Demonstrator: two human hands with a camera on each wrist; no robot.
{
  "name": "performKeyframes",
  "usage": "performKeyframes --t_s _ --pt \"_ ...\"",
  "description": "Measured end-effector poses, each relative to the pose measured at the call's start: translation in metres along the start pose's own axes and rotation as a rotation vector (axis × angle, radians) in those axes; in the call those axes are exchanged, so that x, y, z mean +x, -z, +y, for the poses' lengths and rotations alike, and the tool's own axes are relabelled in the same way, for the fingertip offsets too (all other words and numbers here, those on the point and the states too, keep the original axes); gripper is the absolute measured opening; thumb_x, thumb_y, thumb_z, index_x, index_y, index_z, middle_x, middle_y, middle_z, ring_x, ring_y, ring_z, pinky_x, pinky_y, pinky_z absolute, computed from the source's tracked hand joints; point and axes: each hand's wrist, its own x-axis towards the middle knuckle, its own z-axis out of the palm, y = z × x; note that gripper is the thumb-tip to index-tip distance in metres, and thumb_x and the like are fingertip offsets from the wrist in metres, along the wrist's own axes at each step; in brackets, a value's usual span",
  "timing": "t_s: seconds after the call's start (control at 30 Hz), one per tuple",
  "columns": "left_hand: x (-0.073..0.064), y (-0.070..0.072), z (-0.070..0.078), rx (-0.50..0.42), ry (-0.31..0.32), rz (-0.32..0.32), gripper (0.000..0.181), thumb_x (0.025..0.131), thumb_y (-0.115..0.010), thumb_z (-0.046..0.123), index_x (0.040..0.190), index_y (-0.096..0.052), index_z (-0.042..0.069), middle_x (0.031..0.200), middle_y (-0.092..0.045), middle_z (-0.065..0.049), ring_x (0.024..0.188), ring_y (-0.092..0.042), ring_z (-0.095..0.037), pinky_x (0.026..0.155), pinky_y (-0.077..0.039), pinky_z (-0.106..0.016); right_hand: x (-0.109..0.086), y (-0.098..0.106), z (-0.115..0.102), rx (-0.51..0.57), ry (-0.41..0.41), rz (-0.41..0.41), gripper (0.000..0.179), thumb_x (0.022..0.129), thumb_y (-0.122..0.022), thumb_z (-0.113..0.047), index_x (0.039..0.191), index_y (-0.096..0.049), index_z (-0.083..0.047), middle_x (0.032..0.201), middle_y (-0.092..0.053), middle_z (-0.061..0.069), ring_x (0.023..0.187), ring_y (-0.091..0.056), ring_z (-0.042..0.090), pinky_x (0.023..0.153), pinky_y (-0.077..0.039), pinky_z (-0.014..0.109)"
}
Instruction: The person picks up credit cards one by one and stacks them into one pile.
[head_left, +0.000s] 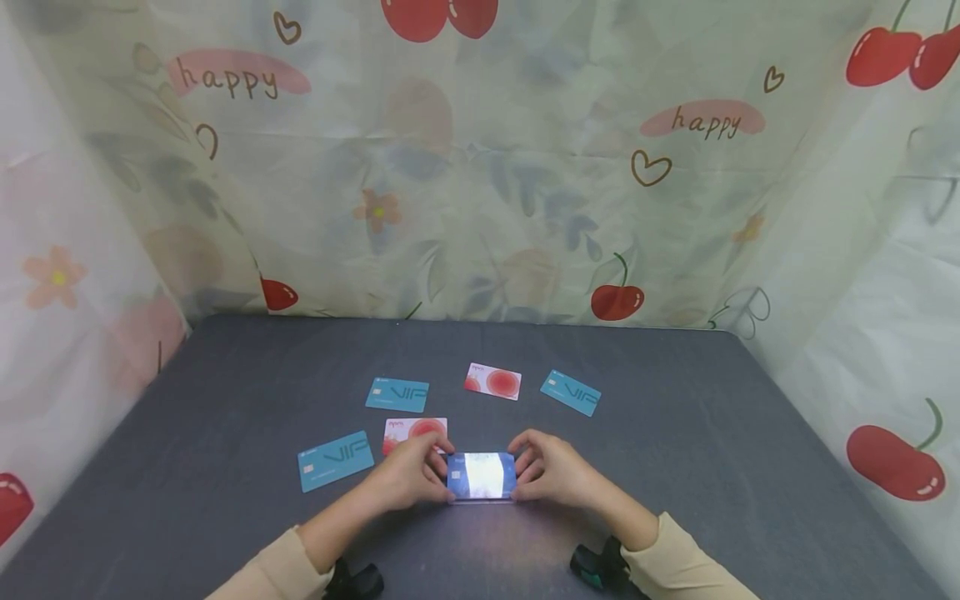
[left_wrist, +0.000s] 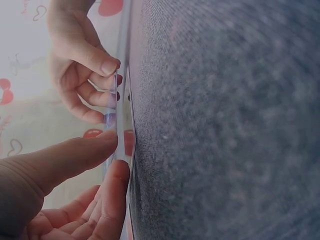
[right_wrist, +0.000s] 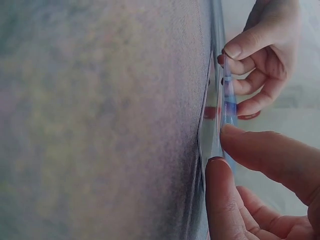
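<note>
Your left hand and right hand pinch a blue card between them.
Each grips one short end. From the near pink card, the blue card is to the right and nearer you; the left teal card is to the left, the middle teal card just behind, the far pink card and right teal card farther back rightward, these five lying on the dark table.

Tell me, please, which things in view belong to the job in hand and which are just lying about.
In the job:
Blue card, held at both ends
Left hand and right hand

Probably just lying about:
Three teal VIP cards
Two pink-and-red cards
</note>
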Motion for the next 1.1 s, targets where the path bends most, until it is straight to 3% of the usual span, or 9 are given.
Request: performKeyframes --t_s 0.27,1.1 --pt "0.0001 -0.0022 0.0012 0.024 0.021 0.001 0.049 0.067 -0.081 0.005 0.108 -0.055 0.000 0.078 -0.056 -0.005 0.062 -0.058 -0.010 0.062 -0.053 -0.023 0.0000 0.0007 0.0013 -0.004 -0.037 -0.014 0.049 0.073 -0.078 -0.009 0.113 -0.052 0.000 0.088 -0.061 0.007 0.075 -0.063 0.013 0.069 -0.055 0.024" --pt "0.0001 -0.0051 -0.0006 0.073 0.001 0.005 0.049 0.067 -0.081 0.005 0.108 -0.055 -0.001 0.080 -0.054 -0.006 0.063 -0.055 -0.012 0.059 -0.050 -0.021 0.0026 -0.0024 0.0019 -0.025 -0.004 -0.020 0.048 0.070 -0.079 -0.005 0.110 -0.052 0.001 0.083 -0.058 0.008 0.071 -0.060 0.013 0.063 -0.053 0.023"
